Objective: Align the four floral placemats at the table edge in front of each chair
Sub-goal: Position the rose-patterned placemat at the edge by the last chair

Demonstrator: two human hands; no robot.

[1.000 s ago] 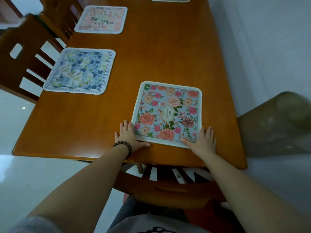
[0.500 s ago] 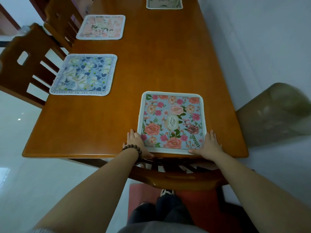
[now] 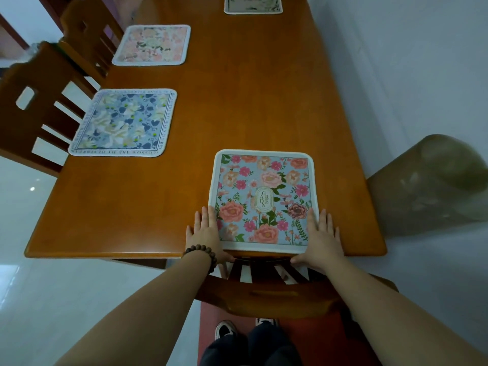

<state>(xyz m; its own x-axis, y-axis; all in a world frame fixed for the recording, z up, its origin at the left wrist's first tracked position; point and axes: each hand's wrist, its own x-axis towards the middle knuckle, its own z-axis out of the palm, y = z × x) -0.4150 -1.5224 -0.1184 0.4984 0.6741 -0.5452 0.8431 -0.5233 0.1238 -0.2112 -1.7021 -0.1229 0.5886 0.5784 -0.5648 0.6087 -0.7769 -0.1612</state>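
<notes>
A light-blue placemat with pink flowers and a "GARDEN" label (image 3: 264, 196) lies at the near edge of the wooden table (image 3: 237, 101), its near border flush with that edge. My left hand (image 3: 206, 233) lies flat on its near-left corner and my right hand (image 3: 322, 239) on its near-right corner, thumbs curled along the near border. A blue-and-cream placemat (image 3: 124, 122) and a pale pink placemat (image 3: 151, 44) lie along the left edge. A fourth placemat (image 3: 253, 5) sits at the far end, partly cut off by the frame.
A wooden chair back (image 3: 264, 294) stands directly below the near placemat, between me and the table. Two more wooden chairs (image 3: 29, 107) (image 3: 87, 40) stand along the left side. An olive covered object (image 3: 435, 180) sits right of the table by the wall. A red floor mat (image 3: 317, 339) lies underfoot.
Both hands have slid the pink-flowered placemat toward me, from a little way in to the table's near edge. The other placemats have not moved.
</notes>
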